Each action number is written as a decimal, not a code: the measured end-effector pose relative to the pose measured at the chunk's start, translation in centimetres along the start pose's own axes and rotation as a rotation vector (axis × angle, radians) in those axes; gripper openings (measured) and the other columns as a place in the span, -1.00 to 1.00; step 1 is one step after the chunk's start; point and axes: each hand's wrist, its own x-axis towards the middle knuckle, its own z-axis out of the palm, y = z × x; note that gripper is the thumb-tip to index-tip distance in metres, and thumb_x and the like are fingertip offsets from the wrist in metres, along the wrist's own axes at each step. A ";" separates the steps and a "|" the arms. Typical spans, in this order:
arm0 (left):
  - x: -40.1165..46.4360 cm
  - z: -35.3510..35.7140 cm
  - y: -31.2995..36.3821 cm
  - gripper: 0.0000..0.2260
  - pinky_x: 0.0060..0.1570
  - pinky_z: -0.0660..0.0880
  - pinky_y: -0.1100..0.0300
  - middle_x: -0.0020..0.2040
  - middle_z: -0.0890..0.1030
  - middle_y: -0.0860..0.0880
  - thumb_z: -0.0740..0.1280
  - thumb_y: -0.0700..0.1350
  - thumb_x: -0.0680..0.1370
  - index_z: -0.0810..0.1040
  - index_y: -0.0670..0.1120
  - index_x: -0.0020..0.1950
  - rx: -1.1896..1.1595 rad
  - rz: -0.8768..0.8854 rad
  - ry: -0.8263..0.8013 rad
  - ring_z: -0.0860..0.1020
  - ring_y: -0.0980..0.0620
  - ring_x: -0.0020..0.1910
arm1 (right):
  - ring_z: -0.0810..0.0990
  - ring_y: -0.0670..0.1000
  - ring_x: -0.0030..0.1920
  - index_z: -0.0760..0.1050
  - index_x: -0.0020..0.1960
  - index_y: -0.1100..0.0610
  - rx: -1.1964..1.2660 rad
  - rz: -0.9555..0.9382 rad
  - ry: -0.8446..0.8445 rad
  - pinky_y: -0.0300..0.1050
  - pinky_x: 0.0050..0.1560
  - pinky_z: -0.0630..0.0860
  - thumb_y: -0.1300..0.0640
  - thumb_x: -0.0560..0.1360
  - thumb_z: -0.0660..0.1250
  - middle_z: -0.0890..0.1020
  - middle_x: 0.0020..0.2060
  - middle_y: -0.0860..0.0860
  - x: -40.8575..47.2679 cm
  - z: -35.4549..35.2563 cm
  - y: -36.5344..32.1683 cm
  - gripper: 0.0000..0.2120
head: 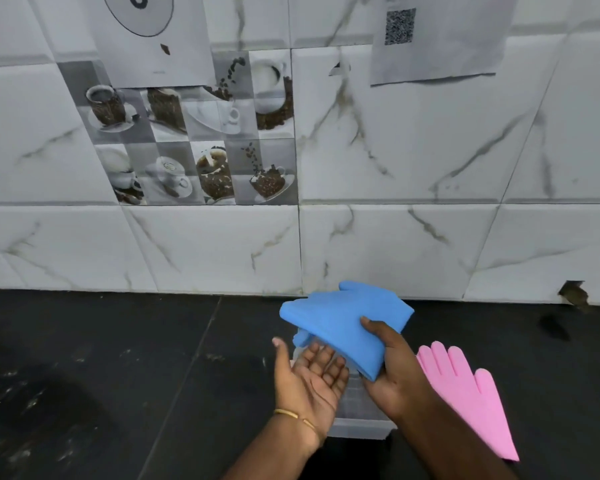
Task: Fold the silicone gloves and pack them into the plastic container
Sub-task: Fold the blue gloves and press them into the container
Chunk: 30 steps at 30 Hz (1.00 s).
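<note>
Folded blue silicone glove (340,320): soft, floppy, light. Pinched by right hand (394,382) grip at cuff end; left hand (309,379) held open beneath.

Folded blue glove (340,320), flat pink glove (471,396)

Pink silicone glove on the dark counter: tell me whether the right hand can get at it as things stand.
Probably not yet. The right hand grips the folded blue silicone glove, so its fingers are occupied. The pink silicone glove lies flat just beside it, uncovered, so the path itself looks free once the blue one is released.
</note>
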 end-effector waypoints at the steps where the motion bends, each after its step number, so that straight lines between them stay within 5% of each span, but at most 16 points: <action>1: 0.3 -0.3 -0.9 -0.34 -0.13 0.56 0.01 -0.10 0.71 -0.18 0.16 0.36 0.50 0.52 -0.20 0.22 -0.042 -0.065 0.029 0.64 -0.14 -0.14 | 0.70 0.17 0.03 0.49 0.32 0.23 -0.019 0.018 -0.013 -0.01 -0.17 0.67 0.27 0.41 0.40 0.68 0.12 0.22 0.0 0.0 -0.6 -0.53; 4: 0.3 0.0 -3.7 -0.31 -0.02 0.53 -0.05 0.00 0.69 -0.24 0.08 0.32 0.54 0.45 -0.24 0.35 0.006 -0.201 0.030 0.61 -0.20 0.01 | 0.73 0.16 -0.06 0.55 0.24 0.26 -0.037 0.108 -0.077 -0.01 -0.19 0.67 0.26 0.38 0.45 0.69 0.07 0.22 -0.3 0.6 -2.3 -0.57; 7: 0.1 1.5 -4.2 -0.13 0.19 0.48 -0.12 0.26 0.57 -0.27 0.10 0.47 0.39 0.50 -0.23 0.34 0.021 -0.228 -0.138 0.54 -0.24 0.25 | 0.72 0.19 -0.06 0.61 0.16 0.30 -0.047 0.181 -0.158 0.02 -0.18 0.66 0.26 0.34 0.48 0.69 0.06 0.24 -0.5 0.9 -3.3 -0.61; 9: 0.1 2.2 -3.3 -0.17 0.25 0.41 -0.20 0.32 0.53 -0.25 0.15 0.46 0.39 0.55 -0.19 0.31 0.010 -0.187 -0.270 0.51 -0.26 0.29 | 0.71 0.23 0.00 0.61 0.16 0.30 -0.092 0.214 -0.197 0.08 -0.12 0.66 0.28 0.36 0.47 0.68 0.10 0.25 -0.7 0.2 -3.6 -0.62; 13: 0.9 1.4 -0.1 -0.43 0.14 0.45 -0.29 0.16 0.64 -0.21 0.16 0.33 0.47 0.61 -0.08 0.18 0.001 -0.043 -0.315 0.59 -0.27 0.15 | 0.63 0.28 0.16 0.49 0.31 0.23 -0.339 0.166 -0.118 0.23 0.14 0.58 0.31 0.37 0.44 0.66 0.15 0.24 -0.8 -2.6 -3.7 -0.49; 15: 1.0 0.5 1.0 -0.25 0.17 0.42 -0.26 0.09 0.67 -0.18 0.24 0.54 0.25 0.66 -0.03 0.09 0.024 -0.024 -0.272 0.61 -0.25 0.13 | 0.63 0.29 0.17 0.46 0.33 0.19 -0.401 0.167 -0.086 0.23 0.13 0.58 0.33 0.38 0.44 0.65 0.16 0.23 -0.7 -3.8 -3.5 -0.47; 18: 0.9 -0.7 1.8 -0.02 0.25 0.36 -0.34 0.24 0.59 -0.24 0.35 0.59 0.05 0.63 -0.10 0.21 0.079 -0.092 -0.288 0.51 -0.32 0.26 | 0.65 0.28 0.13 0.46 0.33 0.14 -0.434 0.179 -0.050 0.22 0.10 0.60 0.36 0.40 0.43 0.66 0.14 0.21 -0.3 -5.0 -3.2 -0.48; 21: 1.0 -1.1 2.0 -0.08 0.24 0.38 -0.31 0.30 0.54 -0.26 0.41 0.50 0.17 0.57 -0.13 0.29 0.128 -0.173 -0.341 0.48 -0.32 0.30 | 0.67 0.25 0.10 0.49 0.27 0.13 -0.489 0.205 -0.014 0.24 0.12 0.60 0.34 0.43 0.41 0.68 0.10 0.20 0.3 -5.7 -2.9 -0.56; 26: 1.8 -1.6 1.8 -0.26 0.20 0.43 -0.31 0.29 0.55 -0.26 0.44 0.33 0.30 0.55 -0.12 0.31 0.170 -0.213 -0.283 0.53 -0.34 0.23 | 0.66 0.11 0.02 0.44 0.32 0.19 -0.789 0.112 0.073 -0.08 -0.21 0.60 0.27 0.50 0.36 0.65 0.11 0.12 1.3 -6.4 -2.3 -0.60; 30: 2.7 -2.2 1.4 -0.36 0.08 0.49 -0.28 0.23 0.60 -0.25 0.45 0.23 0.31 0.57 -0.10 0.28 0.197 -0.230 -0.207 0.59 -0.34 0.12 | 0.56 0.00 0.11 0.31 0.43 0.13 -1.249 -0.046 0.168 -0.06 0.10 0.55 0.14 0.49 0.40 0.54 0.21 0.03 1.4 -7.4 -1.3 -0.44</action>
